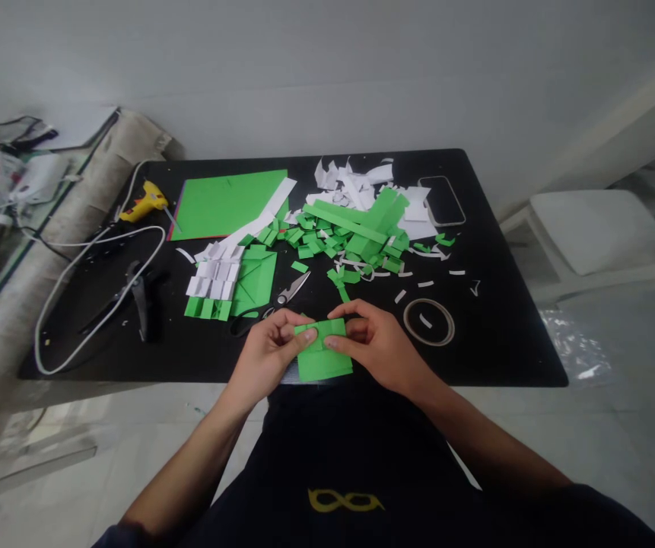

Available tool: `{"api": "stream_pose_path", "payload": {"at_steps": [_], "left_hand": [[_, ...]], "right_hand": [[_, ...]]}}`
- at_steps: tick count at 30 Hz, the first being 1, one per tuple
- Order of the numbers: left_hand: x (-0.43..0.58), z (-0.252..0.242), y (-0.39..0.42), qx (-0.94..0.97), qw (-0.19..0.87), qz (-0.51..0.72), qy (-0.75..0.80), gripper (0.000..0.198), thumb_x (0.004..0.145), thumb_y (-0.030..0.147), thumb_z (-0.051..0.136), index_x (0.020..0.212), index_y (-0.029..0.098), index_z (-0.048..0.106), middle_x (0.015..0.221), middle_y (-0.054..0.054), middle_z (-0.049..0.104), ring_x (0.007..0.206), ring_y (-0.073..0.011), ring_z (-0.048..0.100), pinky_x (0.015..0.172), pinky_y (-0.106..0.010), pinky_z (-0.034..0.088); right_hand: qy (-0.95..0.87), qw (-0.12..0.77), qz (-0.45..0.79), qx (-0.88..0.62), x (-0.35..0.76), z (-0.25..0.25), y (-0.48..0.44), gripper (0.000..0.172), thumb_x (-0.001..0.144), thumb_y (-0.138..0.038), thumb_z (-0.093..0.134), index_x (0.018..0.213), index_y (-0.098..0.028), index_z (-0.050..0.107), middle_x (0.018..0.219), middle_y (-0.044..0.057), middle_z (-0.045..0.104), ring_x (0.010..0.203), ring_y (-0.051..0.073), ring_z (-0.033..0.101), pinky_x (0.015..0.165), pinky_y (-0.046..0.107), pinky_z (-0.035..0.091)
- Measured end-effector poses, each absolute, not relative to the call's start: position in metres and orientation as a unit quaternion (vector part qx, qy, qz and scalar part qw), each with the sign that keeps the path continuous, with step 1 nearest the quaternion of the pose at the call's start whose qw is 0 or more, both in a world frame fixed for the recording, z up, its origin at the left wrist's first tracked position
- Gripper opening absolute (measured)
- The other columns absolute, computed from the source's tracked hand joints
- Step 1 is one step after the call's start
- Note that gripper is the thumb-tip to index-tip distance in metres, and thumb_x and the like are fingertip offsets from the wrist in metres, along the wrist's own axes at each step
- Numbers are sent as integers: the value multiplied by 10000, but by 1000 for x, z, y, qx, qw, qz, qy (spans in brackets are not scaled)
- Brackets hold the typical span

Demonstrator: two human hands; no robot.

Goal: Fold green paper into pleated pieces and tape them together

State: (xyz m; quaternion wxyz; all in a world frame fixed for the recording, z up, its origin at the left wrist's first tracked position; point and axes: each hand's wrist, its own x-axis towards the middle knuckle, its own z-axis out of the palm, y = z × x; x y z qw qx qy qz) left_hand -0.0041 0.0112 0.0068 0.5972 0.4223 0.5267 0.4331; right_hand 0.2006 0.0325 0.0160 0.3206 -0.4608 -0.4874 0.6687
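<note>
A green paper piece (325, 364) with folded strips along its top is held at the table's front edge. My left hand (267, 350) pinches its upper left part between thumb and fingers. On the other side, my right hand (381, 346) grips the upper right part in the same way. Black-handled scissors (290, 293) lie partly open just beyond my left hand. Left of them rests a green sheet (259, 281) beside white folded paper pieces (214, 272). A heap of small green paper pieces (319, 236) lies beyond my hands.
On the black table (498, 320) are a tape roll (428, 322), a phone (444, 201), white scraps (355, 186) and large green sheets (224, 202). A yellow glue gun (145, 202), a white cable (43, 320) and a black tool (141, 301) lie left. A white stool (595, 228) stands right.
</note>
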Motion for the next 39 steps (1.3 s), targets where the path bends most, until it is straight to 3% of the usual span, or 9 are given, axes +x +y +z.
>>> {"api": "stream_pose_path", "payload": {"at_steps": [5, 10, 14, 23, 29, 35, 39], "left_hand": [[-4, 7, 9, 461, 571, 415, 537, 273, 849, 400, 854, 971, 172, 766, 645, 16, 705, 594, -129, 638, 559, -216, 489], [-1, 4, 2, 531, 481, 407, 566, 187, 870, 351, 829, 984, 205, 810, 802, -10, 786, 704, -140, 681, 652, -230, 524], [2, 2, -3, 562, 431, 419, 569, 115, 869, 324, 831, 889, 211, 833, 844, -20, 826, 743, -162, 739, 711, -247, 570], [11, 2, -4, 643, 387, 389, 534, 104, 895, 315, 835, 914, 213, 826, 815, -8, 813, 703, -149, 729, 638, -220, 532], [19, 0, -9, 654, 395, 392, 513, 108, 945, 289, 794, 870, 218, 824, 781, 2, 812, 646, -130, 711, 605, -209, 506], [25, -10, -16, 603, 436, 385, 546, 154, 910, 357, 815, 844, 217, 817, 739, 12, 776, 543, -100, 581, 522, -212, 420], [27, -17, -18, 547, 484, 379, 568, 194, 855, 375, 827, 860, 195, 755, 626, 42, 646, 537, -105, 530, 517, -208, 403]], "right_hand": [[-502, 334, 657, -452, 204, 10, 29, 308, 826, -315, 864, 1060, -229, 684, 742, -36, 686, 702, 165, 652, 668, 305, 511], [-535, 375, 610, -449, 208, 7, 24, 197, 838, -245, 846, 985, -241, 715, 916, -6, 751, 869, 183, 728, 787, 321, 569], [-524, 380, 613, -454, 212, 8, 22, 215, 830, -297, 882, 1005, -243, 770, 903, 4, 798, 866, 194, 766, 792, 323, 599], [-513, 376, 604, -480, 221, 2, 17, 162, 812, -354, 898, 876, -228, 818, 789, 14, 809, 738, 191, 756, 688, 309, 579], [-520, 322, 643, -461, 231, -3, 13, 209, 815, -362, 895, 942, -224, 805, 861, 15, 823, 816, 201, 774, 763, 321, 591], [-515, 282, 655, -476, 241, -6, 12, 224, 809, -401, 889, 810, -201, 789, 770, 14, 785, 725, 180, 722, 695, 305, 558], [-510, 291, 644, -491, 245, -4, 13, 266, 797, -441, 900, 803, -206, 776, 775, 17, 782, 726, 188, 722, 710, 323, 580]]}}
